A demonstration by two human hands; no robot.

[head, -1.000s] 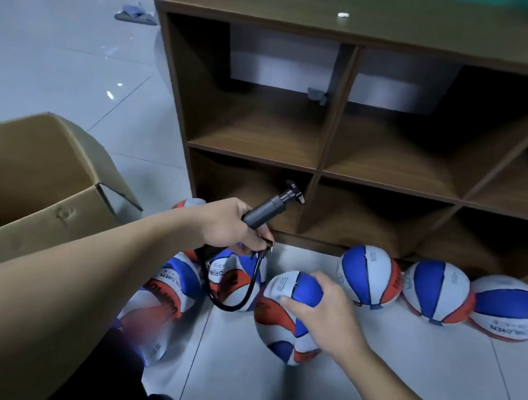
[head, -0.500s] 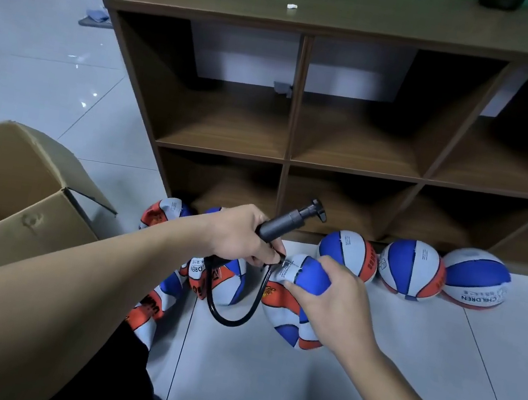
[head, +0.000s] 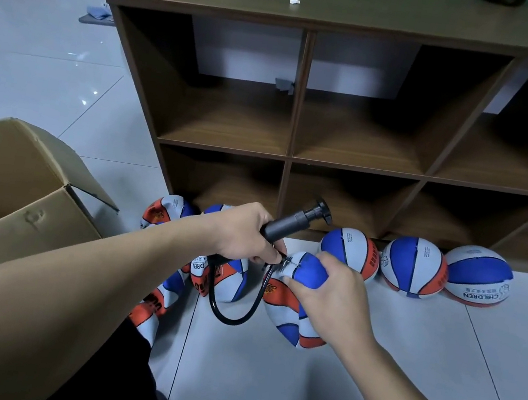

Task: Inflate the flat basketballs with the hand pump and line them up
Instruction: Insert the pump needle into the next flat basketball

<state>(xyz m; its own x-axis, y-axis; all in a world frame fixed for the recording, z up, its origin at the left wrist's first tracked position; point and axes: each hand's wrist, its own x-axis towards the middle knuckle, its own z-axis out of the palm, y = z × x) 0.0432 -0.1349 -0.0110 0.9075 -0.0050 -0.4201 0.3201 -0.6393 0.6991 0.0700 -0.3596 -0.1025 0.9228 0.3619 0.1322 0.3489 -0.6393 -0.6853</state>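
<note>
Left hand (head: 243, 231): fingers curled round the grey barrel of the hand pump (head: 289, 224), whose T-handle points up and to the right toward the shelf. Fingertips also pinch the needle end of the black hose (head: 230, 315), which loops down below the hand and back up to the ball.

Right hand (head: 330, 293): fingers and thumb curled over the top of a flat basketball (head: 288, 300), blue, white and orange, dented and soft. The ball rests on the floor tiles (head: 294, 394) between the two hands; the needle meets it at its upper left.

Inflated basketballs, three: first (head: 351, 250), second (head: 413, 266), third (head: 478, 277), set in a row on the floor against the foot of the shelf unit, just right of the hands. The third shows the word CHILDREN upside down.

Flat basketballs, remaining: one (head: 225, 280) under the left wrist, one (head: 164, 211) by the shelf corner, one (head: 151, 310) nearer the person's leg; all crumpled, lying close together.

Shelf unit (head: 293, 125): dark wood, open cubbies in two tiers, a small white scrap (head: 294, 1) on top.

Cardboard box (head: 14, 195): open, at far left, flap hanging outward.
</note>
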